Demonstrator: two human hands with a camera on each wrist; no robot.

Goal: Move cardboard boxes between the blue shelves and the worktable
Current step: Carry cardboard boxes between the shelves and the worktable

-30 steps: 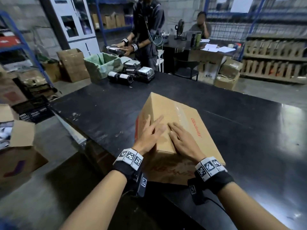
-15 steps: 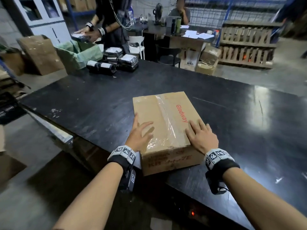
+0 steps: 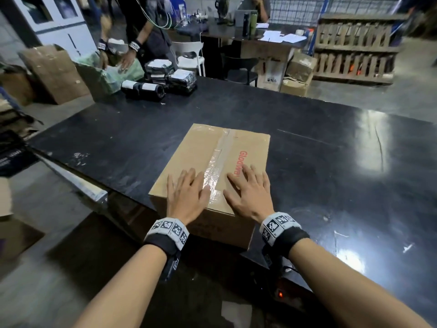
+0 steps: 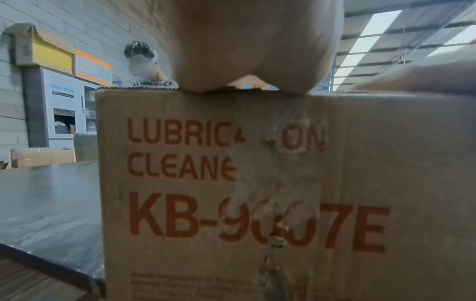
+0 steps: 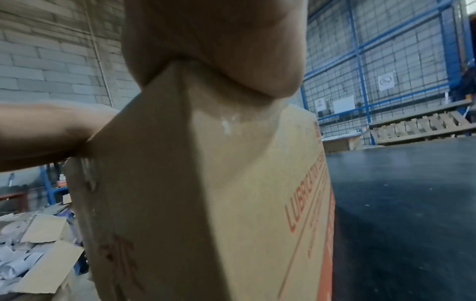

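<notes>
A taped cardboard box with red lettering lies on the black worktable, near its front edge. Both hands lie flat on the near half of its lid. My left hand presses left of the tape strip, fingers spread and straight. My right hand presses right of the tape, over the red word. In the left wrist view the box's front face fills the frame, with my palm on its top edge. In the right wrist view a box corner shows under my palm.
Another person stands at the table's far left corner, handling wrapped packages and black rolls. Open cartons stand on the floor at left. A desk and wooden pallets stand behind.
The box has been turned and set squarer on the table, farther in. My hands moved apart to its near corners, then back together flat on the lid.
</notes>
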